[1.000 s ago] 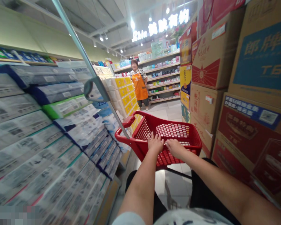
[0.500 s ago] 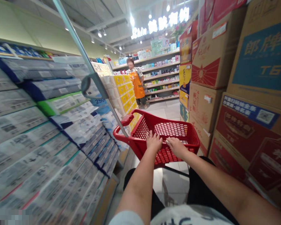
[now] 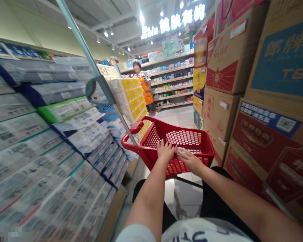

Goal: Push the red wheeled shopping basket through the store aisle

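A red shopping cart basket [image 3: 207,141] with perforated walls stands right in front of me, with its long telescopic metal handle [image 3: 89,62] rising toward the upper left. On the near rim, my left hand [image 3: 166,151] rests with its fingers spread over the edge. Just to its right, my right hand [image 3: 190,159] lies along the same rim. A small crumpled whitish piece [image 3: 177,150], like a tissue, shows at its fingertips. The inside of the basket is partly hidden by both hands.
Stacked tissue packs [image 3: 40,161] line the left, with yellow-and-white packs [image 3: 133,95] beyond. Cardboard boxes [image 3: 223,64] are piled high on the right. Down the tiled aisle [image 3: 178,117], a person in an orange apron [image 3: 146,92] stands before stocked shelves [image 3: 171,80].
My right hand's fingers have straightened and slid slightly along the rim toward my left hand, with more of the whitish piece showing. The person ahead has shifted slightly left and leans more.
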Demonstrator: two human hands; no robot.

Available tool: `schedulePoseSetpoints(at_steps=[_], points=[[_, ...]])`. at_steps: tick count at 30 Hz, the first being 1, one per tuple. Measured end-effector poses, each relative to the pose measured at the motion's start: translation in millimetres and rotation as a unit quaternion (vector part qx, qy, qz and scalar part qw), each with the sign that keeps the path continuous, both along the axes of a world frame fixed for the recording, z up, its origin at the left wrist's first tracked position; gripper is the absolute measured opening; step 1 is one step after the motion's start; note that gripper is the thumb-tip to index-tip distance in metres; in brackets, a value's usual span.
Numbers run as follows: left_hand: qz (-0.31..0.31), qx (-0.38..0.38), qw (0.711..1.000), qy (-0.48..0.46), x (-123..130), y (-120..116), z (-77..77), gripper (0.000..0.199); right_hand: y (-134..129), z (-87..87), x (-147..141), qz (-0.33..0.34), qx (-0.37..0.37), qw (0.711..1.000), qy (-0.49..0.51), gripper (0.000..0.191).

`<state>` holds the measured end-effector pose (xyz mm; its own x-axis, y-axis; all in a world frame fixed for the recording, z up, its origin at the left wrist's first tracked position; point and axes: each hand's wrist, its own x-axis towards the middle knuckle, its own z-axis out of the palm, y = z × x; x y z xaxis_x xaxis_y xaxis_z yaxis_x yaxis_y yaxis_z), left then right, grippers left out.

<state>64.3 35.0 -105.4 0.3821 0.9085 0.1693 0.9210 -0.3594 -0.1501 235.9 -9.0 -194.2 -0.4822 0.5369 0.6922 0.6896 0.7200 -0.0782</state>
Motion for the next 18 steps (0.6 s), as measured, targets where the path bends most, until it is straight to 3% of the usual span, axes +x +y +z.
schedulePoseSetpoints(at_steps=[5, 11, 18], points=[[0.004, 0.005, 1.0, -0.005, 0, 2, -0.2, 0.053, 10, -0.1, -19, -0.095, -0.027, 0.989, 0.111, 0.044], [-0.004, 0.01, 1.0, 0.007, -2, -2, 0.6, 0.05, 0, -9.3, -5, -0.008, 0.047, 0.998, -0.028, 0.043], [-0.015, 0.012, 1.0, 0.015, -2, -5, 3.3, 0.046, -6, -15.2, -1, -0.006, 0.087, 0.987, -0.137, 0.029]])
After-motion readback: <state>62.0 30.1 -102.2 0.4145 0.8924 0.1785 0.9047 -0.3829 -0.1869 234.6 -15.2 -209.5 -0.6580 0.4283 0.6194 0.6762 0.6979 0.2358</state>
